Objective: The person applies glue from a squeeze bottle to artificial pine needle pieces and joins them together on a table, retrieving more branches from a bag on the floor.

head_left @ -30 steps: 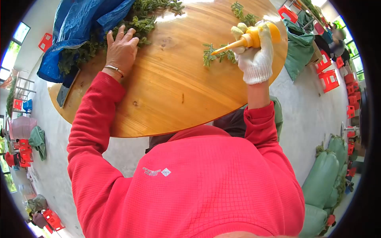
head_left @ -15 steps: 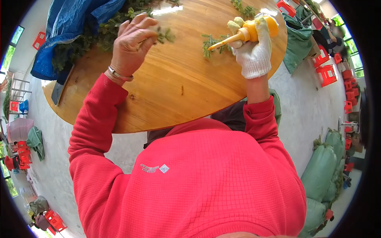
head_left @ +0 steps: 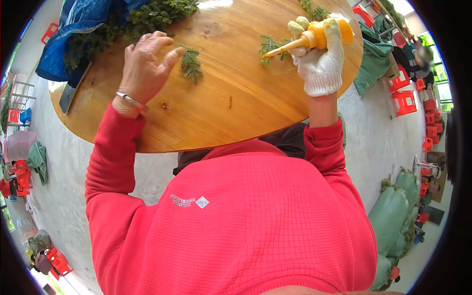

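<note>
My bare left hand (head_left: 147,66) is over the left part of the wooden table (head_left: 216,115), fingers apart and holding nothing. Just right of its fingertips, a small green fir sprig (head_left: 191,65) lies flat on the wood. My right hand (head_left: 322,71), in a white knitted glove with yellowish fingertips, grips a yellow squeeze bottle (head_left: 347,32) tipped sideways. The bottle's long nozzle points left and down. Close to the nozzle tip lies a second fir sprig (head_left: 269,45), partly covered by the nozzle.
Fir branches (head_left: 160,17) are heaped at the table's far left, beside a blue tarp (head_left: 83,34). Another sprig (head_left: 317,12) lies at the far right. Red stools (head_left: 404,102) and stuffed green sacks (head_left: 391,209) stand on the floor to the right.
My left hand has let go of the fir sprig, opened, and moved left and toward me. The sprig now lies on the table. My right hand still grips the bottle, nearly unmoved.
</note>
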Action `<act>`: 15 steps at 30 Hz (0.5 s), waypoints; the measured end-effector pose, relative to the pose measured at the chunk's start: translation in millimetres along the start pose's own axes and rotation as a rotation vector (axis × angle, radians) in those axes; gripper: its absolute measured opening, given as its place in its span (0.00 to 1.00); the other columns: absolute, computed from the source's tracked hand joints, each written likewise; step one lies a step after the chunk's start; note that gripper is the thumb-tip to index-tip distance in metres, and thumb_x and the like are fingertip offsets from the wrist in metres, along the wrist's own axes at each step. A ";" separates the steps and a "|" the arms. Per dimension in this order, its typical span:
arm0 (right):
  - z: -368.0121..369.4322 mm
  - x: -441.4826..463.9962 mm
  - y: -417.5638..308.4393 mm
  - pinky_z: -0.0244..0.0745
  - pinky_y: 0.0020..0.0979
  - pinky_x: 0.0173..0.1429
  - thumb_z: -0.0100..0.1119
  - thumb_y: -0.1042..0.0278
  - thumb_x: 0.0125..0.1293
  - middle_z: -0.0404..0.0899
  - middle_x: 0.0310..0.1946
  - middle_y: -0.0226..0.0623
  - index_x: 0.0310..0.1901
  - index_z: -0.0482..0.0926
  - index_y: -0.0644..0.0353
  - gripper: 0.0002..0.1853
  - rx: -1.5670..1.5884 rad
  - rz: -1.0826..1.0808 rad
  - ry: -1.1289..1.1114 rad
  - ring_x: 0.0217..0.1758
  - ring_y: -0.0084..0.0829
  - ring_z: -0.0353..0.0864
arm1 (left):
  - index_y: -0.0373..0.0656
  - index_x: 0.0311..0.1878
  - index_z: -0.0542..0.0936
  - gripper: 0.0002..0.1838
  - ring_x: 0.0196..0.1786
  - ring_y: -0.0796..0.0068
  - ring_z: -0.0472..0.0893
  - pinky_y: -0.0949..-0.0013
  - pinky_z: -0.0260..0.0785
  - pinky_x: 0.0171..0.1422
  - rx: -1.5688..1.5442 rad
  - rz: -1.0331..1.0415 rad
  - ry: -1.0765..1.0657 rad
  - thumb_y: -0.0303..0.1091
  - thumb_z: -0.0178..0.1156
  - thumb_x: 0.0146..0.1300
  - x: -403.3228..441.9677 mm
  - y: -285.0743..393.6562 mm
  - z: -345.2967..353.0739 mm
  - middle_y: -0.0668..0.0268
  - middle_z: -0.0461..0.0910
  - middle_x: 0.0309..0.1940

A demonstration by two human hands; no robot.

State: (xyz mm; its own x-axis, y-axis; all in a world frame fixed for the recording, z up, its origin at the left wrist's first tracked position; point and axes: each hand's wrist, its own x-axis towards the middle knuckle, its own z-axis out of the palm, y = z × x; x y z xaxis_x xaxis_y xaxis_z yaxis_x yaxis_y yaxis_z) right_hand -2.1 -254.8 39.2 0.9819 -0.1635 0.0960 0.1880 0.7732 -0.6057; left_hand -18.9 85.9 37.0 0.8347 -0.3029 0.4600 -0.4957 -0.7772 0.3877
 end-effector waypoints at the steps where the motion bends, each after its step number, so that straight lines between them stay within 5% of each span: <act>1: 0.8 0.2 1.4 0.74 0.31 0.26 0.64 0.53 0.69 0.83 0.45 0.50 0.51 0.75 0.61 0.20 -0.015 -0.012 0.016 0.44 0.46 0.84 | 0.41 0.47 0.84 0.19 0.63 0.53 0.74 0.53 0.61 0.64 0.162 0.031 0.011 0.47 0.65 0.62 -3.0 4.4 7.1 0.60 0.80 0.55; 3: 3.5 -1.3 3.3 0.73 0.32 0.27 0.64 0.52 0.69 0.82 0.45 0.50 0.50 0.75 0.60 0.20 -0.005 0.012 -0.016 0.45 0.46 0.84 | 0.45 0.53 0.82 0.26 0.67 0.54 0.68 0.48 0.51 0.69 0.369 0.030 -0.056 0.56 0.64 0.60 -10.0 4.7 18.2 0.64 0.75 0.61; 7: 8.6 1.3 7.5 0.72 0.33 0.28 0.63 0.53 0.70 0.82 0.45 0.50 0.49 0.76 0.60 0.19 -0.015 0.077 -0.121 0.48 0.47 0.84 | 0.43 0.58 0.80 0.27 0.70 0.58 0.67 0.51 0.52 0.70 0.211 -0.066 -0.246 0.50 0.66 0.59 -13.4 13.5 16.7 0.58 0.71 0.67; 10: 15.5 5.7 15.1 0.70 0.33 0.29 0.62 0.54 0.70 0.82 0.45 0.49 0.46 0.76 0.59 0.16 -0.046 0.097 -0.218 0.45 0.41 0.83 | 0.44 0.60 0.79 0.28 0.71 0.58 0.66 0.51 0.52 0.70 0.207 -0.023 -0.144 0.49 0.66 0.60 -18.0 1.9 23.5 0.56 0.71 0.67; 11: 53.8 -14.7 9.0 0.77 0.24 0.28 0.51 0.56 0.77 0.72 0.32 0.34 0.41 0.71 0.55 0.11 0.011 0.066 -0.392 0.28 0.24 0.72 | 0.44 0.61 0.78 0.29 0.72 0.58 0.66 0.51 0.52 0.70 0.212 0.035 -0.082 0.49 0.67 0.60 -16.4 13.0 24.1 0.56 0.71 0.67; 13: 63.2 -17.8 9.4 0.74 0.23 0.24 0.50 0.54 0.77 0.72 0.34 0.36 0.40 0.70 0.54 0.12 -0.131 0.015 -0.307 0.30 0.26 0.74 | 0.45 0.63 0.77 0.29 0.72 0.57 0.65 0.51 0.52 0.71 0.214 0.148 0.044 0.48 0.67 0.60 -14.8 18.1 23.7 0.56 0.71 0.67; 15: 68.5 -16.7 15.7 0.73 0.23 0.24 0.50 0.54 0.78 0.71 0.31 0.33 0.39 0.70 0.53 0.13 -0.187 -0.003 -0.301 0.29 0.25 0.72 | 0.45 0.64 0.77 0.30 0.73 0.55 0.64 0.51 0.51 0.72 0.216 0.142 -0.048 0.48 0.67 0.60 -17.5 21.7 27.6 0.56 0.71 0.67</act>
State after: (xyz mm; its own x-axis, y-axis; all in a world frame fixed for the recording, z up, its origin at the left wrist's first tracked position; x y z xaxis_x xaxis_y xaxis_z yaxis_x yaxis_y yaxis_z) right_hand -13.8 -198.0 82.2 0.9499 0.0441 0.3095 0.2102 0.6426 -0.7368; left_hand -37.6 59.1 15.4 0.7733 -0.4396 0.4569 -0.5504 -0.8231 0.1397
